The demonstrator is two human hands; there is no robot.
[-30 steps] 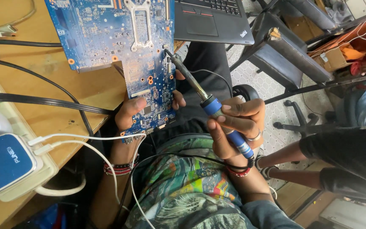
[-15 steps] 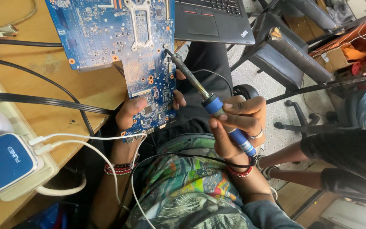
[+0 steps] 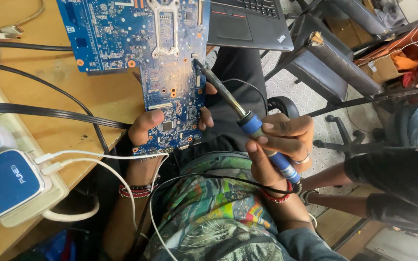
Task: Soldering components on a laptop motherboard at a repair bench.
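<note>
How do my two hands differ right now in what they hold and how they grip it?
The left hand holds the blue circuit board by its lower end, thumb on top and fingers wrapping its right edge. The right hand holds a soldering iron by its blue handle, like a pen, its tip at the board's right edge. The right hand wears a ring; the left shows none. Both wrists wear red beaded bracelets.
</note>
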